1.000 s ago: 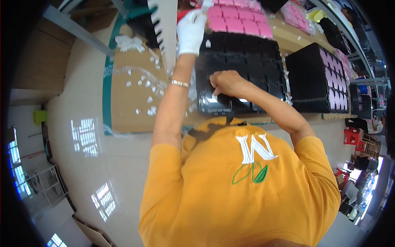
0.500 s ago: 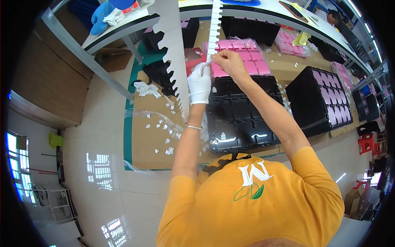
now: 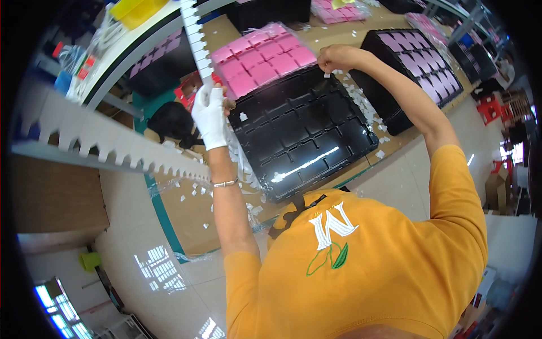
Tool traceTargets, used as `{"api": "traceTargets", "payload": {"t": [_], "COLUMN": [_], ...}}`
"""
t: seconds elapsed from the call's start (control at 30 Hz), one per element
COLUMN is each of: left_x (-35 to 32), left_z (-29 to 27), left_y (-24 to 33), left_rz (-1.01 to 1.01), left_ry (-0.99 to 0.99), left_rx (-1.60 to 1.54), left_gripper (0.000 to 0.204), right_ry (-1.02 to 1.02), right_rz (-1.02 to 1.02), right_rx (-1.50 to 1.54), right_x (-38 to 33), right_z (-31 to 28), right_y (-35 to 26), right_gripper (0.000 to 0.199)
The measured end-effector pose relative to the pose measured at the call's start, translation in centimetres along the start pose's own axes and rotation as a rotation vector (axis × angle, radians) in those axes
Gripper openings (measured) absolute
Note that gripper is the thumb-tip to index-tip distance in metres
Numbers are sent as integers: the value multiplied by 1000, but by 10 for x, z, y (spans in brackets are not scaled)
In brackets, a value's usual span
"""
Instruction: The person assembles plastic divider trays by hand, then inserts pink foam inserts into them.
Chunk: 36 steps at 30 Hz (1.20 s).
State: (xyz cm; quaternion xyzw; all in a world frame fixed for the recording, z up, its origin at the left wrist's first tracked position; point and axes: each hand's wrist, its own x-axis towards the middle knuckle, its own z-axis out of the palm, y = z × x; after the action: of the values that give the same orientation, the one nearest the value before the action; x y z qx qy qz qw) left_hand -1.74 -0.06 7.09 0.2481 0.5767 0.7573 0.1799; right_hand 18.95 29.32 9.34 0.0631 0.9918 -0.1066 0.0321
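Note:
My left hand (image 3: 210, 116), in a white glove, is closed on a long white notched label strip (image 3: 196, 42) that runs up from the fingers. A broad length of white strip with a toothed edge also slants across at the left, beside my left forearm. My bare right hand (image 3: 339, 58) pinches a small white label (image 3: 327, 74) over the far right corner of a black moulded plastic tray (image 3: 307, 133). Another small white label (image 3: 243, 117) sits at the tray's far left part.
Pink parts in clear film (image 3: 262, 56) lie beyond the tray. To the right stands a stack of black trays with pink pieces (image 3: 420, 62). White paper scraps (image 3: 367, 110) litter the cardboard. A black cloth item (image 3: 172, 121) and a shelf (image 3: 121, 62) are at left.
My right hand has left the strip and moved right to the tray's far corner with a small label. My left hand has moved left with the strip. The whole view has turned.

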Motion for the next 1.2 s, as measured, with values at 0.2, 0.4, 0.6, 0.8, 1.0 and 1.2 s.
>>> {"api": "traceTargets", "payload": {"t": [0.2,0.4,0.6,0.8,1.0,1.2], "left_x": [-10,-7,-8,-7,-3,17], "left_z": [10,6,11,9,0,-8], "left_y": [6,3,3,4,-15,-22], "left_rz": [-52,-51,-101,-83,182,629], "left_ry": [52,58,-36,1,134,158], "left_rx": [-28,-39,-101,-37,266,883], "left_gripper": [22,23,24,23,19,40], "right_ry": [3,-153,323,446,453,265], "right_rz": [-55,103,146,16,217,188], "right_rx": [-92,-57,-138,1129,1041,1305], "right_x": [5,30,63,117,120,84], "right_z": [54,91,71,7,-2,-18], "right_y": [25,48,3,-156,-193,-176], "right_gripper": [13,11,13,20,23,20]}}
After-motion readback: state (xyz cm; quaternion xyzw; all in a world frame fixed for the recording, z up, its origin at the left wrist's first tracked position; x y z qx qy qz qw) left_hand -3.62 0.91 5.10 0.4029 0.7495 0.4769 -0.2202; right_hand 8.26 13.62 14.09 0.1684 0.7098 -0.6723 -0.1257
